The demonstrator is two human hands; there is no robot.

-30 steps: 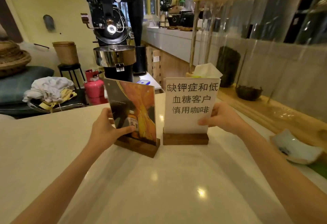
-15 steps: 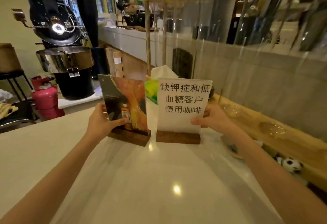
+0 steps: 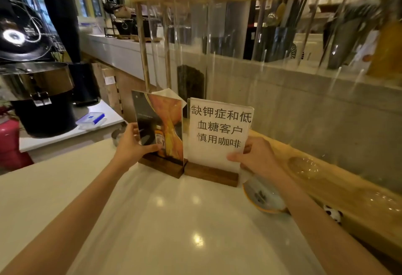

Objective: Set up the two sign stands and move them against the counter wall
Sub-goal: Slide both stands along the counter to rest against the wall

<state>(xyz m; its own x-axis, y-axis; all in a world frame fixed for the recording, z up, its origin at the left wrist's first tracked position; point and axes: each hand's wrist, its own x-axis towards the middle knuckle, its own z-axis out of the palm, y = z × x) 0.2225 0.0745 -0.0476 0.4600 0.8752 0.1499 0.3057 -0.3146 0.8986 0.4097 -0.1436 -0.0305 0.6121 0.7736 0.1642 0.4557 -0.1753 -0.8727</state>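
Two sign stands on dark wooden bases stand upright side by side on the pale counter [image 3: 152,220]. The left stand [image 3: 167,122] shows an orange and dark picture with a small bottle; my left hand [image 3: 132,146] grips its left edge. The right stand [image 3: 217,131] is a white sheet with black Chinese characters; my right hand [image 3: 254,155] pinches its lower right edge. The two bases nearly touch. Both stands sit close to the grey counter wall [image 3: 304,109] and its wooden ledge [image 3: 348,205].
A shallow dish [image 3: 264,199] lies under my right forearm, just right of the white stand's base. A small black-and-white figure [image 3: 332,214] sits by the ledge. A wooden rack with clear tubes [image 3: 195,35] rises behind the stands. A coffee roaster [image 3: 37,83] and red cylinder [image 3: 10,142] stand at left.
Both stands have moved away from me and to the right, closer to the counter wall, with each hand still gripping its stand. The view has swung right.
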